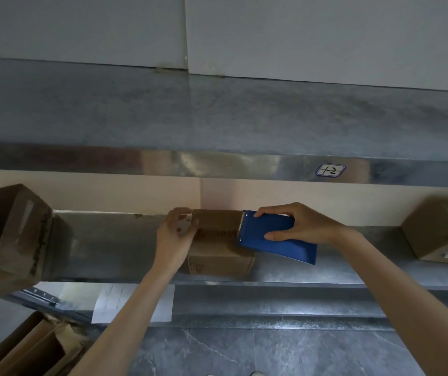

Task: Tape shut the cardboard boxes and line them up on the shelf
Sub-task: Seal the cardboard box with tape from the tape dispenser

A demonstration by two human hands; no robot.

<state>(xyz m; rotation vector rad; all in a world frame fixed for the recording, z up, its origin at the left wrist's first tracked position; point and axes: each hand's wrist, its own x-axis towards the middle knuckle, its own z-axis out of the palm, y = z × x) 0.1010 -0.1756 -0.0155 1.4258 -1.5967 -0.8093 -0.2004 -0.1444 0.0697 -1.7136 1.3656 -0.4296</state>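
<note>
Shelf: box in left grip, under dispenser

small brown box (upright), on shelf

The single head-worn wide-angle camera faces the metal shelf from close by, looking forward and slightly down, the shelf's front edge crossing the lower frame.

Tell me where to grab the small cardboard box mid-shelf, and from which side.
Probably by its two short ends, reaching in from the open front of the shelf. The small cardboard box lies lengthwise with a wall behind it; the left hand grips its left end. The right end frees once the right hand lifts the blue tape dispenser off the top.
</note>
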